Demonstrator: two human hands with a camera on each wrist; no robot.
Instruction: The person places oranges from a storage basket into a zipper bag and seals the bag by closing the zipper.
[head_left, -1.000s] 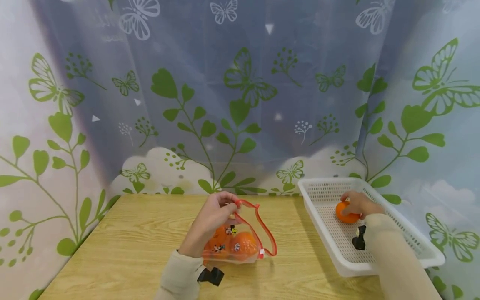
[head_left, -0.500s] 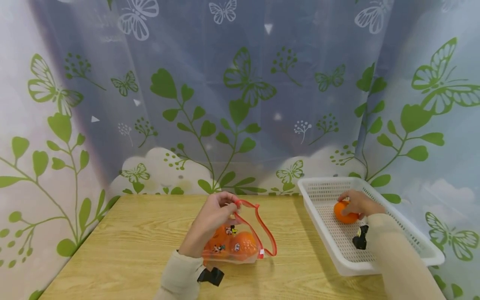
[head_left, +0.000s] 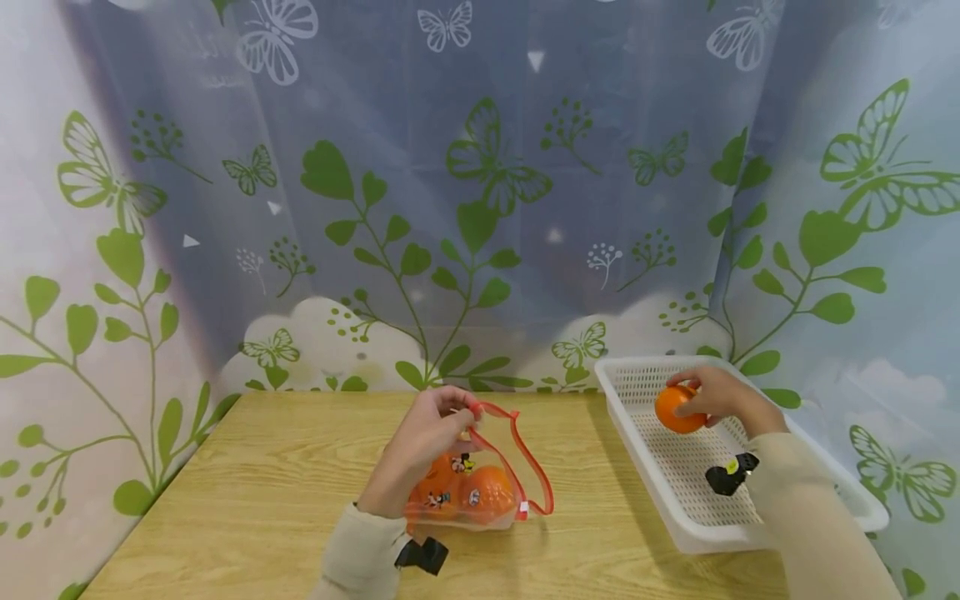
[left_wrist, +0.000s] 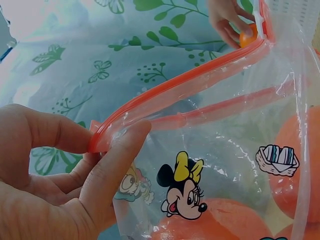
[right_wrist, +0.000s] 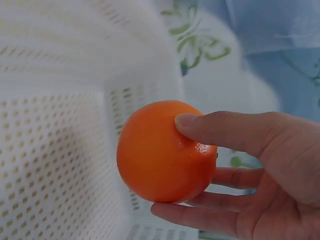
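Observation:
With thumb and fingers my left hand [head_left: 427, 437] pinches the red zip edge of a clear plastic bag [left_wrist: 225, 150] printed with cartoon figures. Its mouth gapes toward the right. Several oranges [head_left: 486, 493] show through the plastic, low in the bag. My right hand [head_left: 723, 400] grips another orange [right_wrist: 162, 152], thumb on one side and fingers round the other. In the head view that orange overlaps the far part of the white basket [head_left: 813, 446]; the right wrist view shows it raised over the basket floor.
The perforated basket has raised side walls and stands at the right of the wooden table [head_left: 300, 467]. A patterned curtain [head_left: 397, 208] encloses the back and both sides. Black straps [head_left: 422, 553] sit at both wrists.
My right hand has lifted the orange up from the basket floor and a little to the left. The left hand and the bag stay where they were.

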